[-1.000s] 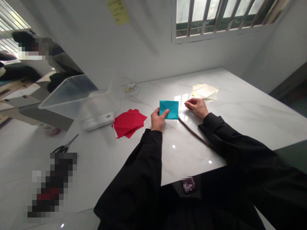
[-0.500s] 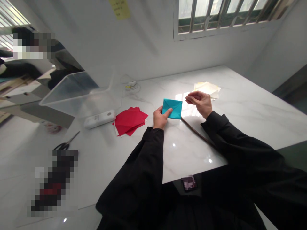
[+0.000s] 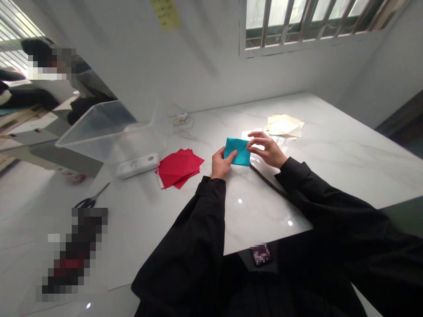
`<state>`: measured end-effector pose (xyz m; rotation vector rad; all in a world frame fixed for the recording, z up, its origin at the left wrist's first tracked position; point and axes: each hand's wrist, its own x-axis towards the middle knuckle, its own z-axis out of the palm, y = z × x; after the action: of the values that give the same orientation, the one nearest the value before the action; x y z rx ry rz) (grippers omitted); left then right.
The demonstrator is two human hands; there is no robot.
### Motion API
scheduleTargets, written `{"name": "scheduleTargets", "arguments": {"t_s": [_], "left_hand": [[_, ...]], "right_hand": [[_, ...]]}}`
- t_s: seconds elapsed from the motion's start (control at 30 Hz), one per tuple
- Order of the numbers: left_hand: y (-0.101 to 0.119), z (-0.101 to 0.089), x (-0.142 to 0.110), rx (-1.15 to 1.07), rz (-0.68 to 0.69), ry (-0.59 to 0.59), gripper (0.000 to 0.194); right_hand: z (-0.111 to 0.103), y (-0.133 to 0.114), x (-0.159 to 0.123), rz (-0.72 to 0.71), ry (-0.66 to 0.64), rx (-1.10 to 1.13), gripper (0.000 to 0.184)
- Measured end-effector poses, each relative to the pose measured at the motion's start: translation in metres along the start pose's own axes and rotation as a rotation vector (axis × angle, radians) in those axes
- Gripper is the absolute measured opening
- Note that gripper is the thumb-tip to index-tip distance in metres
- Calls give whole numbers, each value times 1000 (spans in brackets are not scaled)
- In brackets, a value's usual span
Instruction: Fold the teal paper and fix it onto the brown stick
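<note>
A small bright blue paper envelope (image 3: 240,157) is held up over the white table, its folded flap facing me. My left hand (image 3: 222,164) grips its left side, thumb across the front and the other fingers behind. At the envelope's right edge, my right hand (image 3: 267,150) has its thumb and a fingertip closed together on the paper, while other fingers are raised and slightly spread. Whether anything small sits in that pinch is too fine to see. Left of my left hand lies a loose pile of red paper sheets (image 3: 180,167).
Pale yellow papers (image 3: 285,126) lie beyond my right hand. A dark strip (image 3: 269,182) runs below it. To the left are a clear plastic bin (image 3: 99,136), a white oblong device (image 3: 138,166) and scissors (image 3: 95,197). A person (image 3: 39,57) is at the far left.
My right hand has moved left from beside the envelope to its right edge, with its upper fingers now lifted apart. My left hand still holds the envelope in nearly the same place.
</note>
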<state>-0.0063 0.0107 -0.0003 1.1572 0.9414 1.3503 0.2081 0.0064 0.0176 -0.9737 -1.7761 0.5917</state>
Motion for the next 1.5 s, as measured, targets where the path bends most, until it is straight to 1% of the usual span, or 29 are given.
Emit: {"name": "scheduleTargets", "arguments": {"t_s": [0.1,0.27,0.37,0.5,0.57,0.63,0.7,0.83,1.0,1.2,1.33,1.5], "left_hand": [[1,1,-1,15,10,0,44],[3,2,-3,19,5,-16,43],[3,2,-3,6,-7,-29,46],[3,1,-2,4,-22,-28,50],[3,1,-2,17,-25,-30,51],[4,0,-3,38,-23,-40,52],[5,0,-3,66,-19,-68,53],[6,1,-4,115,-9,-117,54],[9,2,-6,131,-40,-81,55],[9,2,-4,138,-58,-76,57],[6,2,-3,110,-75,-73,58],[3,2,-1,88,-72,-80,54]], "right_hand": [[5,0,-2,-64,-30,-87,13],[12,-3,-3,-65,-28,-119,11],[15,-5,-3,-36,-27,-43,17],[17,-8,-3,86,-34,156,29],[17,-9,-2,123,-13,229,31],[16,-10,-1,126,10,259,30],[14,-11,1,132,16,257,31],[12,-11,1,184,-30,218,35],[13,-6,0,192,-11,183,34],[13,-3,-1,163,-10,133,29],[12,-5,0,166,-20,131,32],[12,-3,0,158,-35,128,33]]}}
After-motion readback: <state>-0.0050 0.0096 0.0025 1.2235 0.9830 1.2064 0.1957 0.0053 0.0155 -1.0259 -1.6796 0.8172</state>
